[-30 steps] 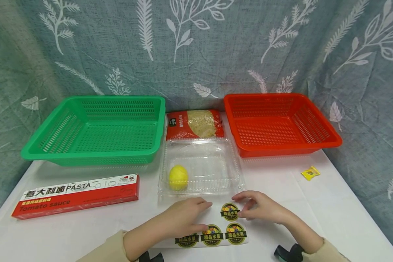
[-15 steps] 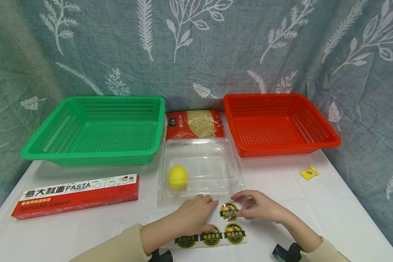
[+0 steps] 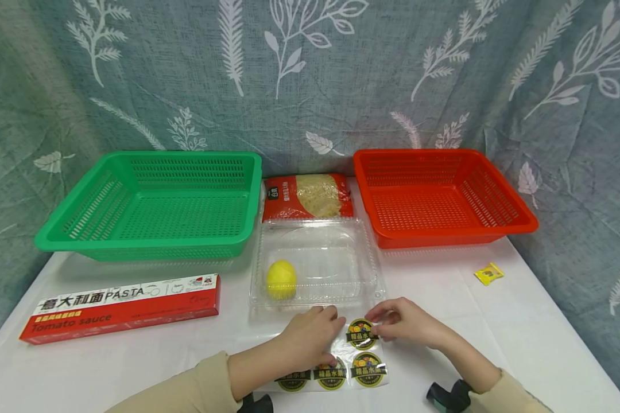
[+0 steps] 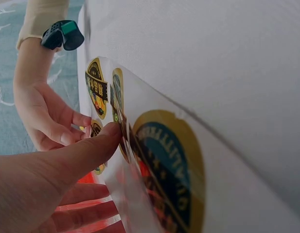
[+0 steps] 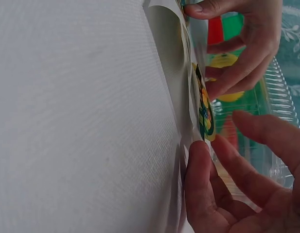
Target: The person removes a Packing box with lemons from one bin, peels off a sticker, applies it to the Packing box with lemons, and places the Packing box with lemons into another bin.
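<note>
A sheet of round fruit stickers (image 3: 340,345) lies on the white table in front of me, gold and black labels on white backing. My left hand (image 3: 306,339) rests on it from the left, its thumb (image 4: 98,148) pressed beside a lower label and its fingers reaching past. With my right hand (image 3: 412,324) I pinch the sheet by the right edge of the upper sticker (image 3: 362,332). In the right wrist view that sticker's end (image 5: 206,121) stands between thumb and forefinger, and the backing (image 5: 170,53) curls up from the cloth. Beyond both hands sits a clear plastic clamshell box (image 3: 336,267) with a yellow lemon-like fruit (image 3: 281,279).
A green basket (image 3: 170,250) stands at the back left, a red basket (image 3: 454,232) at the back right. Between them lies a red bag of pasta (image 3: 310,196). The long pasta box (image 3: 121,308) is at left, a small yellow packet (image 3: 489,273) at right.
My left hand has slid right and a little farther over the sheet. My right thumb and forefinger have closed at the upper sticker's edge, and the sheet has shifted slightly left.
</note>
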Action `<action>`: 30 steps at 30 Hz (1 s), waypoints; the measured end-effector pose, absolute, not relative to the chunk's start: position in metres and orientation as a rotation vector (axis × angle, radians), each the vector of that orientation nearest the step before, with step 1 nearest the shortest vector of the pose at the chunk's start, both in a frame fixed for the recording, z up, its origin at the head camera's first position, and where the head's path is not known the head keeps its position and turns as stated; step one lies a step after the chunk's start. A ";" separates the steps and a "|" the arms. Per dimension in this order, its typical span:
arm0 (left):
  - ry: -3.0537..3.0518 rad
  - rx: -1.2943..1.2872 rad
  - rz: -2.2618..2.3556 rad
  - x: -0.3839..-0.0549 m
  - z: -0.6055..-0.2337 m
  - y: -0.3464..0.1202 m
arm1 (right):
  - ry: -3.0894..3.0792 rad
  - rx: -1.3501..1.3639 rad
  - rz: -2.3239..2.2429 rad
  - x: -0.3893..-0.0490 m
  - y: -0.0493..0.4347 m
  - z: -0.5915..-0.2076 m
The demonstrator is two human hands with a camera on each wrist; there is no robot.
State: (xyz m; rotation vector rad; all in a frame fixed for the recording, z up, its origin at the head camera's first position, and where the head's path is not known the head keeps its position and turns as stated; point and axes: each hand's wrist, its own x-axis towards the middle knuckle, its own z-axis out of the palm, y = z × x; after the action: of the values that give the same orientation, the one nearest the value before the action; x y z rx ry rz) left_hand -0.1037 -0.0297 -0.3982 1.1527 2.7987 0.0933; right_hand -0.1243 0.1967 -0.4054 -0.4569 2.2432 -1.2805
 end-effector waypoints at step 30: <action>2.840 1.157 0.037 -0.101 -0.400 -0.030 | 2.274 -0.441 -1.309 -0.130 0.203 -0.393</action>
State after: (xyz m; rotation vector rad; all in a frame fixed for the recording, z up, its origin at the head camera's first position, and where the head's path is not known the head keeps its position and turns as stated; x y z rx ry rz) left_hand -0.1011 -0.0303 -0.4002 1.1574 2.8399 0.0365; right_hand -0.1301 0.2030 -0.3931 -0.4407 2.2737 -1.3085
